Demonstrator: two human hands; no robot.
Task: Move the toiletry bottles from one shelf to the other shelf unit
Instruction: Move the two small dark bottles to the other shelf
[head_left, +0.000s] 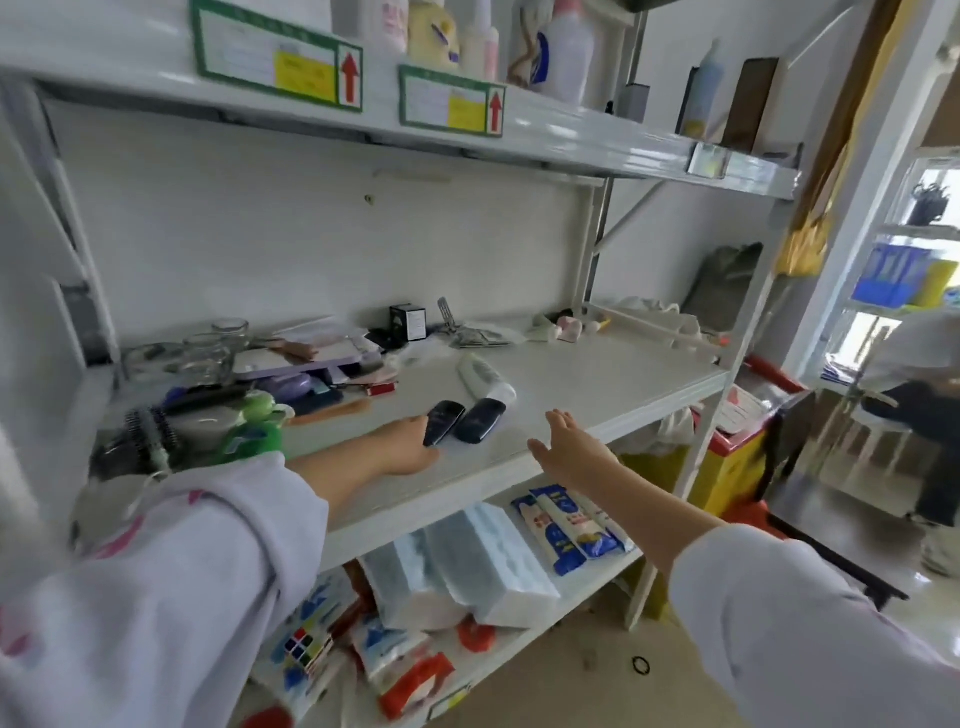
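Two dark flat bottles lie side by side on the white middle shelf (597, 374). My left hand (402, 447) rests on the shelf with its fingers around the left dark bottle (443, 422). The right dark bottle (479, 420) lies free beside it. A white bottle (484, 378) lies on its side just behind them. My right hand (569, 444) hovers open over the shelf's front edge, to the right of the dark bottles, touching nothing. More toiletry bottles (431, 34) stand upright on the top shelf.
Clutter fills the shelf's left side: glass jars (208, 348), a hairbrush (150, 431), a green item (254, 426), a small black box (408, 322). Tissue packs (467, 566) lie on the lower shelf. A second shelf unit (904, 270) stands at far right, with a person (914, 395) near it.
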